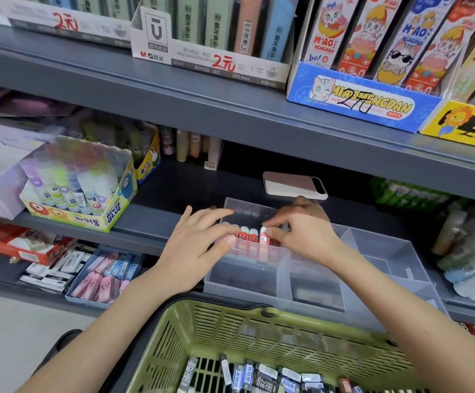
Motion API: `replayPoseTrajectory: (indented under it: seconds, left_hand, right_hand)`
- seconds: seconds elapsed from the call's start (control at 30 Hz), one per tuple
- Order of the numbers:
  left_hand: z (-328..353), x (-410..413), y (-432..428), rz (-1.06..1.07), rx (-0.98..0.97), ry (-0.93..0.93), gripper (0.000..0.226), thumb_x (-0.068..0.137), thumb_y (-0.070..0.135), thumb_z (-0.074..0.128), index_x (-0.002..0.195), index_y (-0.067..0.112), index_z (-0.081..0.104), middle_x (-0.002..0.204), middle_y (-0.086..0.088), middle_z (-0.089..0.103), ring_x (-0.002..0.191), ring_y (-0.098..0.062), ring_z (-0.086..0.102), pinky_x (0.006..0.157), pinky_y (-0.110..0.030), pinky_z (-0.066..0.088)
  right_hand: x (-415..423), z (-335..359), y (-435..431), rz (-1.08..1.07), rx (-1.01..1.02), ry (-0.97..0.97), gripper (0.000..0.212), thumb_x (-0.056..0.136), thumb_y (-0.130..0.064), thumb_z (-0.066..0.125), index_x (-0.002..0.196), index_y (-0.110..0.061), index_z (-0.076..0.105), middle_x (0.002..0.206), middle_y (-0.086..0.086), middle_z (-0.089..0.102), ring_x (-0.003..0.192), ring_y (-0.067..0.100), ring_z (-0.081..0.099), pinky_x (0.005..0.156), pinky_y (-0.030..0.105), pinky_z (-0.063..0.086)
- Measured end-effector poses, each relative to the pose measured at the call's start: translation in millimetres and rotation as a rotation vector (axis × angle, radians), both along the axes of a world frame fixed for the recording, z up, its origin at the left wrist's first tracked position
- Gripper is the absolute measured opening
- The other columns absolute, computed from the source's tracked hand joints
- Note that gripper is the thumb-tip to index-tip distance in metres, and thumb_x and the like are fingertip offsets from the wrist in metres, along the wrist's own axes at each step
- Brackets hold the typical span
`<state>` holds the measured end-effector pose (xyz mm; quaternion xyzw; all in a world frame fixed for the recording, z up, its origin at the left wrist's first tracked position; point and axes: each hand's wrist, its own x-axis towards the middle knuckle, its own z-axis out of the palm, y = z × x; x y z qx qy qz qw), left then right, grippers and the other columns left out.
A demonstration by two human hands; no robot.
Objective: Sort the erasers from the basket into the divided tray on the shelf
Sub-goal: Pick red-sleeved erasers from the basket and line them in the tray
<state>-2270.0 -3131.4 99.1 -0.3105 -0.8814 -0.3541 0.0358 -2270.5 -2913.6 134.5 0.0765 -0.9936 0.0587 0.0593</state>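
A clear divided tray [315, 282] sits on the middle shelf. Its back left compartment holds a row of red-and-white erasers [247, 234] standing side by side. My left hand [199, 245] lies over the tray's left wall, fingers straight, touching the left end of the row. My right hand [301, 231] pinches one red-and-white eraser [264, 233] at the right end of the row. Below, a green basket [259, 336] holds several black, white and blue erasers [259, 375].
A pink phone [293, 185] lies on the shelf behind the tray. A glue stick box [89, 188] stands at the left. A lower tray of pink and blue erasers [103, 276] sits under the left arm. The tray's other compartments hold nothing visible.
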Motion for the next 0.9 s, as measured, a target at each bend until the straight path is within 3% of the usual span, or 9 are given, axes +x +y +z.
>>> replayPoseTrajectory:
  seconds: [0.13, 0.3, 0.47, 0.53, 0.67, 0.77, 0.9]
  left_hand:
    - [-0.3, 0.0, -0.6, -0.019, 0.015, -0.008, 0.06, 0.089, 0.054, 0.021, 0.122, 0.025, 0.063, 0.141, 0.009, 0.044, 0.135, -0.011, 0.032, 0.118, -0.04, 0.002]
    - [3.1, 0.0, -1.4, -0.019, -0.011, -0.01, 0.046, 0.092, 0.042, 0.033, 0.123, 0.023, 0.062, 0.141, 0.008, 0.045, 0.135, -0.013, 0.033, 0.118, -0.04, 0.004]
    - [12.7, 4.3, -1.5, 0.018, -0.056, 0.006, 0.032, 0.099, 0.03, 0.044, 0.124, 0.019, 0.061, 0.143, 0.003, 0.045, 0.138, -0.019, 0.031, 0.117, -0.041, 0.006]
    - [17.3, 11.3, -1.6, 0.047, -0.07, 0.029, 0.031, 0.098, 0.027, 0.046, 0.124, 0.018, 0.061, 0.142, -0.002, 0.047, 0.139, -0.023, 0.03, 0.117, -0.042, 0.008]
    - [24.8, 39.0, -3.4, 0.055, -0.148, 0.139, 0.03, 0.097, 0.026, 0.05, 0.121, 0.012, 0.062, 0.137, -0.01, 0.051, 0.137, -0.031, 0.034, 0.116, -0.044, 0.013]
    - [29.8, 71.4, -4.2, 0.015, -0.163, 0.225, 0.033, 0.095, 0.029, 0.047, 0.111, 0.008, 0.067, 0.127, -0.013, 0.057, 0.128, -0.033, 0.045, 0.114, -0.045, 0.02]
    - [29.6, 108.7, -14.6, 0.025, -0.141, 0.24, 0.037, 0.095, 0.029, 0.042, 0.102, 0.005, 0.07, 0.119, -0.012, 0.061, 0.12, -0.03, 0.052, 0.114, -0.043, 0.024]
  right_hand:
    - [-5.0, -0.9, 0.7, 0.081, 0.188, -0.1, 0.03, 0.095, -0.038, 0.04, 0.098, -0.034, 0.069, 0.101, -0.016, 0.067, 0.089, 0.015, 0.032, 0.075, 0.028, 0.017]
    - [0.4, 2.1, -0.5, 0.071, 0.168, -0.05, 0.029, 0.094, -0.036, 0.041, 0.1, -0.035, 0.07, 0.106, -0.013, 0.066, 0.099, 0.018, 0.041, 0.07, 0.03, 0.011]
    - [34.3, 15.2, -2.2, 0.078, 0.019, 0.17, 0.021, 0.09, -0.028, 0.052, 0.089, -0.026, 0.073, 0.092, -0.007, 0.07, 0.093, 0.024, 0.05, 0.081, 0.031, 0.026]
    - [60.0, 18.9, -6.0, 0.123, -0.122, 0.301, 0.018, 0.087, -0.024, 0.058, 0.087, -0.019, 0.075, 0.085, -0.001, 0.07, 0.083, 0.03, 0.056, 0.075, 0.038, 0.038]
    - [127.4, 1.5, -12.6, 0.216, -0.337, 0.46, 0.021, 0.089, -0.022, 0.055, 0.088, -0.01, 0.073, 0.083, 0.002, 0.067, 0.079, 0.026, 0.057, 0.071, 0.038, 0.041]
    - [176.0, -35.8, -15.6, 0.23, -0.448, 0.34, 0.02, 0.089, -0.023, 0.057, 0.087, -0.009, 0.072, 0.08, 0.0, 0.066, 0.075, 0.018, 0.057, 0.071, 0.029, 0.042]
    - [212.1, -103.8, -34.2, 0.112, -0.514, -0.229, 0.022, 0.091, -0.028, 0.058, 0.103, -0.014, 0.07, 0.097, -0.002, 0.071, 0.082, 0.006, 0.059, 0.08, 0.025, 0.049]
